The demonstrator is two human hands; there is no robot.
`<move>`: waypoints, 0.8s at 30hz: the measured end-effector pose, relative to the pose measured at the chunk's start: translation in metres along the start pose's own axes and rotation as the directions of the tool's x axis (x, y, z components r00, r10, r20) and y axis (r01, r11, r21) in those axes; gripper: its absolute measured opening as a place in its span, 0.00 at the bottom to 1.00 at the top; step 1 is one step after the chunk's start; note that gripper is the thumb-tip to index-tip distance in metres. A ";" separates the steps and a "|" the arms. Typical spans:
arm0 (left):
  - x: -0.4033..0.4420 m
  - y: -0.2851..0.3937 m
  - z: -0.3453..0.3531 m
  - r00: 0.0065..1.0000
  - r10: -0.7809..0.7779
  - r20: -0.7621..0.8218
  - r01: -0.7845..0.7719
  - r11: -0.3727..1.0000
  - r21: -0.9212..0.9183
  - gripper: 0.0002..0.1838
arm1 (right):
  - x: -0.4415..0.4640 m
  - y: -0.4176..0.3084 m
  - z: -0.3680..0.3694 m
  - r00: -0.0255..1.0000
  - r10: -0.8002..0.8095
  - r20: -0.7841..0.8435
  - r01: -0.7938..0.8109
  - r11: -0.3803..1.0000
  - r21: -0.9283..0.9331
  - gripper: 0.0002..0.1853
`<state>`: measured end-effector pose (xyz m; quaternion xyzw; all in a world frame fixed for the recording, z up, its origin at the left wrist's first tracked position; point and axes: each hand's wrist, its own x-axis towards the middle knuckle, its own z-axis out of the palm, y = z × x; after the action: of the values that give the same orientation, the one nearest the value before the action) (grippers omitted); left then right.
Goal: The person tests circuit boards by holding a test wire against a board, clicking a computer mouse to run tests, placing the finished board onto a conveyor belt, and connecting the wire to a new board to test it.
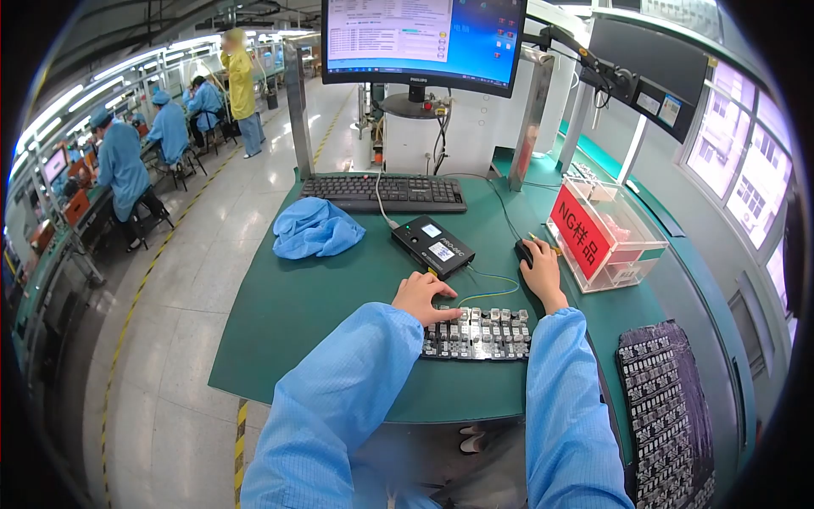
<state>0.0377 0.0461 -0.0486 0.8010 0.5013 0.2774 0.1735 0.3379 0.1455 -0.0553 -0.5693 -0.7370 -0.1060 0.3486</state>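
Note:
My right hand [541, 273] is curled over a black computer mouse [521, 251] on the green mat. My left hand [423, 299] has its fingers apart, with the thumb touching the upper left edge of a panel of small circuit boards [476, 336]. Its other fingertips are close to the near end of a black programmer box [433, 247] marked PRO-DEC. A thin yellow-and-blue cable [496, 293] loops from the box toward the panel. Whether the left fingers touch the box's connector is not clear.
Behind the box lie a keyboard [386, 193] and a crumpled blue cloth [317, 227]. A monitor [421, 38] stands beyond. To the right are a clear box [623, 252] with a red label and a dark tray of boards [667, 416]. Several people work at the left.

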 end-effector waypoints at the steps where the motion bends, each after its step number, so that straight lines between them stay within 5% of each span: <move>1: 0.000 0.000 0.000 1.000 0.000 -0.002 0.000 1.000 -0.002 0.25 | 0.000 -0.001 -0.001 1.000 0.000 -0.002 0.000 1.000 -0.001 0.24; 24: 0.000 0.000 0.000 1.000 -0.002 0.005 0.002 1.000 0.019 0.25 | 0.000 -0.003 -0.004 0.998 0.038 0.044 -0.038 0.999 -0.001 0.25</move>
<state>0.0378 0.0463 -0.0484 0.8028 0.5043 0.2704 0.1677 0.3363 0.1426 -0.0512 -0.5854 -0.7336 -0.0870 0.3340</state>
